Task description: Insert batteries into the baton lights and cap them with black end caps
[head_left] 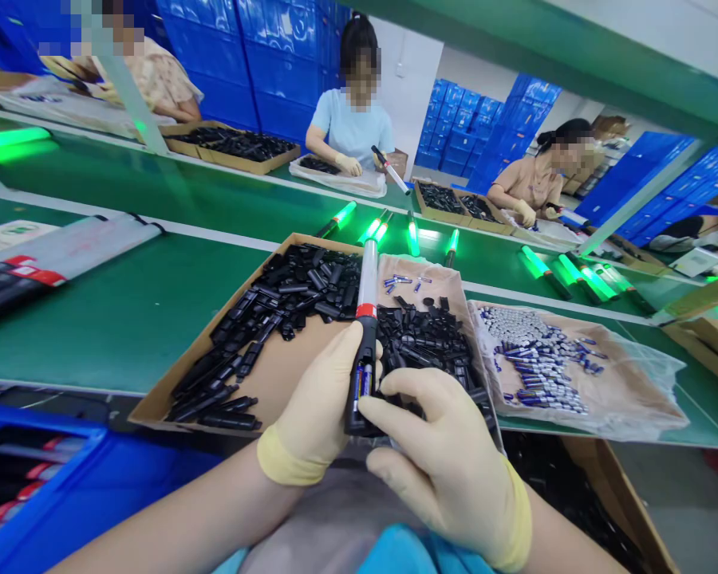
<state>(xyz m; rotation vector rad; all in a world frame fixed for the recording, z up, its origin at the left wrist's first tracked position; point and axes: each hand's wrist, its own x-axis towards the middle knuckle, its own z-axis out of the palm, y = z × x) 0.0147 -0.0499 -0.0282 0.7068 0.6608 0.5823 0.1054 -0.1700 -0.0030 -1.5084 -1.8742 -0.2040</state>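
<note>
My left hand (pixel 320 402), in a pale yellow glove, grips the black handle of a light wand (pixel 367 299) that points away from me, its white tube and red band upward. Blue batteries (pixel 362 381) show in the handle's open compartment. My right hand (pixel 439 458), also gloved, presses its thumb and fingers against the handle's lower end by the batteries. Both hands hover over the near edge of a cardboard tray (pixel 275 371) filled with black plastic parts (pixel 296 295).
A bag of loose batteries (pixel 542 359) lies right of the tray. Lit green wands (pixel 412 235) lie on the green conveyor (pixel 125 311) beyond. A blue crate (pixel 41 486) with wands sits at my left. Three other people work across the belt.
</note>
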